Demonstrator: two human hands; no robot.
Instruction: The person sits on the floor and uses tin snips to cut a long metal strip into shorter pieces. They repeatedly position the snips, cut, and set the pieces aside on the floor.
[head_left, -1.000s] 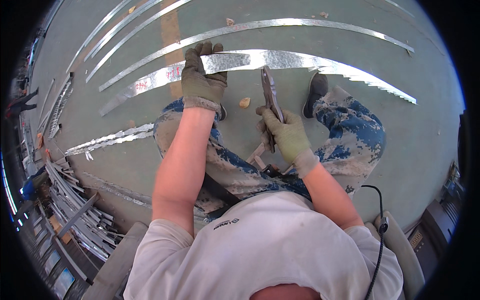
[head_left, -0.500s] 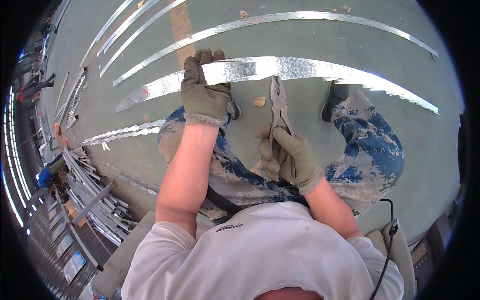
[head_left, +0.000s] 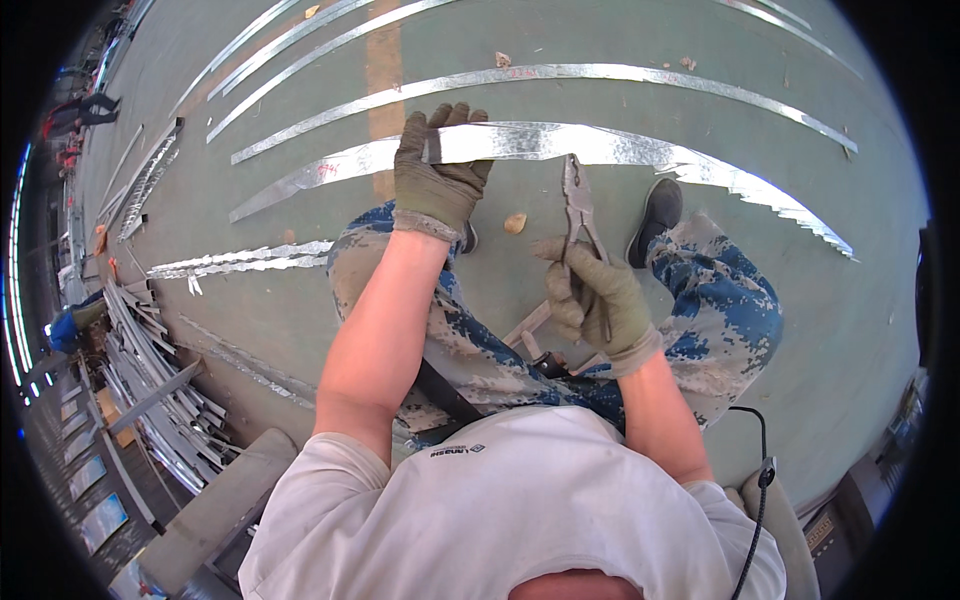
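A long, shiny metal strip (head_left: 545,142) crosses in front of me. Its right part has a stepped, notched near edge that bends downward. My left hand (head_left: 438,185), in an olive work glove, is closed around the strip left of its middle, the thumb on the left and fingertips beyond the far edge. In my right hand (head_left: 608,305), also gloved, are metal pliers (head_left: 577,195) held by the handles. The pliers' jaws point away from me and meet the strip's near edge, left of the notches; whether they grip it I cannot tell.
More metal strips (head_left: 590,72) lie on the green floor beyond. Notched strips (head_left: 245,260) lie at left, near stacked metal profiles (head_left: 160,390). A dry leaf (head_left: 515,223) lies between my feet. Another person (head_left: 75,325) is at the far left.
Both hands have shifted slightly right relative to the leaf, and the pliers' jaws sit nearer the notched part. The view has also shifted. Both grips stay the same.
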